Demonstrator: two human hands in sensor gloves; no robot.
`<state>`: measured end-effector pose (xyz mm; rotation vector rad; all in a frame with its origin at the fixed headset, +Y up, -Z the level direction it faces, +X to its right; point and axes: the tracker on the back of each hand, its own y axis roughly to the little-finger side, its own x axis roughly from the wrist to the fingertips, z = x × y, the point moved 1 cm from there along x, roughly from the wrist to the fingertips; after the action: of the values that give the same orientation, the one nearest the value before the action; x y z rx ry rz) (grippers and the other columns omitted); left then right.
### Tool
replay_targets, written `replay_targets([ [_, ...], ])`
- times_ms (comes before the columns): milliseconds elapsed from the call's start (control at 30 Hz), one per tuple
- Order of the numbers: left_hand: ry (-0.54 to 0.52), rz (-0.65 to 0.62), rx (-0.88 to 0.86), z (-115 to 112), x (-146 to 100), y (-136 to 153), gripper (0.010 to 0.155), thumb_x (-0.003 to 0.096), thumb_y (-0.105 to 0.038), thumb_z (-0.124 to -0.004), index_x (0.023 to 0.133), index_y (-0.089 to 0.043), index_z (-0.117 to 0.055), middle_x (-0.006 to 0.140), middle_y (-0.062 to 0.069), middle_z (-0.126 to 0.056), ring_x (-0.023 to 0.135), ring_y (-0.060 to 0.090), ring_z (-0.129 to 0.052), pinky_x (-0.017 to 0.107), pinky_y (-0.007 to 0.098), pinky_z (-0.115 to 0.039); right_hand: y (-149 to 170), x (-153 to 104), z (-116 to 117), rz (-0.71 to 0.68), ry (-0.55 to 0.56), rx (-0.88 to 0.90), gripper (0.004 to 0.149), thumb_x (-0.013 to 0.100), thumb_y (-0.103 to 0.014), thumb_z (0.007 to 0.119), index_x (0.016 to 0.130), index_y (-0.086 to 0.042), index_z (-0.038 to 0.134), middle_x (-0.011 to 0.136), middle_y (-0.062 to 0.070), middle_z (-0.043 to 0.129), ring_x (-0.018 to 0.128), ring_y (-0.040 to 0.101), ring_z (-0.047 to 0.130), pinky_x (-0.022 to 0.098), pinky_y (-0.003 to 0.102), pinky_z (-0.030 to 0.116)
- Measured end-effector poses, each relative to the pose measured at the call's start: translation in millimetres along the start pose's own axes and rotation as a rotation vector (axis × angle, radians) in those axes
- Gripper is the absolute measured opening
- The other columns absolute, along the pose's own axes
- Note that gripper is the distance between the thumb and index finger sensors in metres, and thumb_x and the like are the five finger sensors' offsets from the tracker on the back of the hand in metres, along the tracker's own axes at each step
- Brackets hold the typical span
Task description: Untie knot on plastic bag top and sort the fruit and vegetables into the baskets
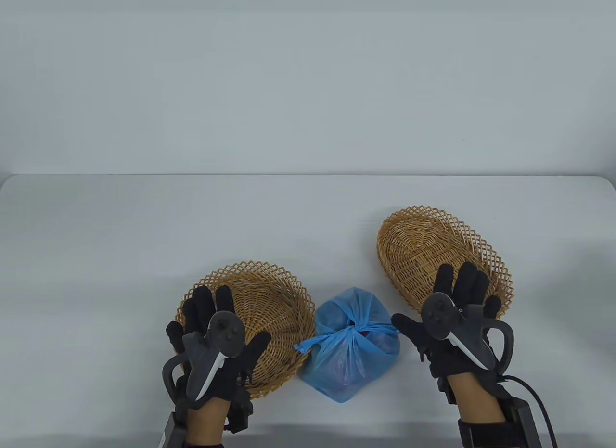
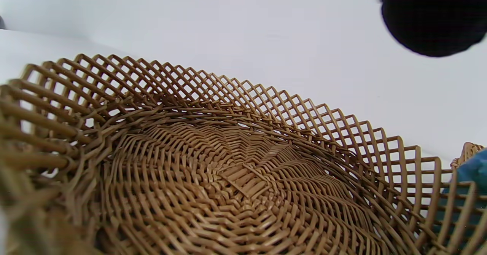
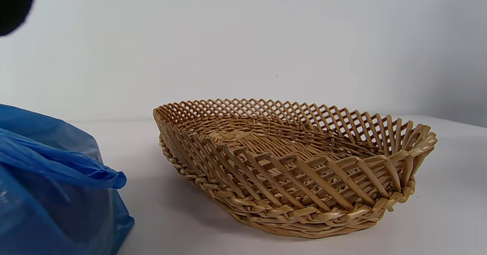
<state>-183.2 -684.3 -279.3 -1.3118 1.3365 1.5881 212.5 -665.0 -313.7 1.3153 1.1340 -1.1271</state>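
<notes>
A blue plastic bag (image 1: 349,344) sits knotted on the white table between two wicker baskets; reddish produce shows faintly through it. The knot (image 1: 354,328) is on top, its tails sticking out left and right. My left hand (image 1: 211,323) hovers over the left basket (image 1: 269,294), fingers spread and holding nothing. My right hand (image 1: 457,299) hovers over the near edge of the right basket (image 1: 423,246), fingers straight, thumb tip close to the bag's right tail. The left wrist view looks into the bare left basket (image 2: 228,179). The right wrist view shows the bag (image 3: 49,182) beside the right basket (image 3: 296,163).
The white table (image 1: 144,226) stretches wide behind the baskets to a pale wall. A black cable (image 1: 534,395) trails from my right wrist at the bottom right.
</notes>
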Motion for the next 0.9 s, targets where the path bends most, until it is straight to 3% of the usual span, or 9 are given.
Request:
replay_targets([
  [267, 0.041, -0.032, -0.019, -2.9, 3.1, -5.9, 0.110, 0.0318, -0.077, -0.074, 0.110, -0.035, -0.009, 0.123, 0.000, -0.001, 0.123, 0.035, -0.018, 0.086, 0.071, -0.018, -4.3, -0.7, -6.7, -0.084, 0.074, 0.060, 0.120, 0.036, -0.075, 0.074, 0.104, -0.004, 0.006, 0.113, 0.029, 0.008, 0.105, 0.054, 0.012, 0.073, 0.069, 0.029],
  [533, -0.045, -0.097, -0.051, 6.4, -7.5, -12.0, 0.100, 0.0326, -0.074, -0.075, 0.112, -0.026, -0.039, 0.124, 0.002, -0.038, 0.120, 0.034, -0.047, 0.087, 0.068, -0.033, -19.2, -9.8, -16.7, -0.150, 0.184, 0.089, 0.102, 0.038, -0.066, 0.080, 0.107, -0.005, 0.037, 0.114, 0.024, 0.048, 0.107, 0.048, 0.050, 0.075, 0.063, 0.051],
  [600, -0.051, -0.125, -0.065, 6.6, -9.6, -14.4, 0.089, 0.0342, -0.072, -0.075, 0.108, -0.026, -0.055, 0.119, 0.001, -0.056, 0.115, 0.034, -0.061, 0.087, 0.067, -0.040, -21.5, -11.7, -17.2, -0.157, 0.202, 0.101, 0.095, 0.039, -0.064, 0.080, 0.106, -0.007, 0.044, 0.112, 0.021, 0.057, 0.105, 0.046, 0.058, 0.074, 0.061, 0.055],
  [733, -0.072, -0.224, -0.084, 4.2, -17.5, -28.4, 0.063, 0.0387, -0.065, -0.076, 0.089, -0.027, -0.084, 0.099, -0.001, -0.089, 0.094, 0.031, -0.090, 0.083, 0.063, -0.053, -26.5, -15.2, -18.3, -0.174, 0.234, 0.121, 0.073, 0.040, -0.057, 0.081, 0.097, -0.014, 0.066, 0.099, 0.011, 0.083, 0.094, 0.035, 0.084, 0.070, 0.055, 0.070],
  [833, -0.142, -0.315, -0.038, 2.6, -28.3, -48.3, 0.050, 0.0404, -0.061, -0.077, 0.077, -0.030, -0.091, 0.085, -0.004, -0.100, 0.081, 0.026, -0.100, 0.081, 0.060, -0.059, -34.9, -18.0, -17.8, -0.204, 0.217, 0.207, 0.055, 0.041, -0.052, 0.083, 0.085, -0.018, 0.082, 0.082, 0.005, 0.100, 0.079, 0.029, 0.099, 0.065, 0.051, 0.079],
  [900, -0.169, -0.372, 0.020, -0.9, -36.0, -63.6, 0.048, 0.0407, -0.060, -0.077, 0.077, -0.031, -0.091, 0.083, -0.005, -0.101, 0.079, 0.024, -0.102, 0.080, 0.058, -0.061, -44.4, -20.9, -16.0, -0.234, 0.200, 0.207, 0.050, 0.042, -0.050, 0.083, 0.081, -0.020, 0.085, 0.078, 0.003, 0.102, 0.075, 0.026, 0.102, 0.064, 0.050, 0.080],
])
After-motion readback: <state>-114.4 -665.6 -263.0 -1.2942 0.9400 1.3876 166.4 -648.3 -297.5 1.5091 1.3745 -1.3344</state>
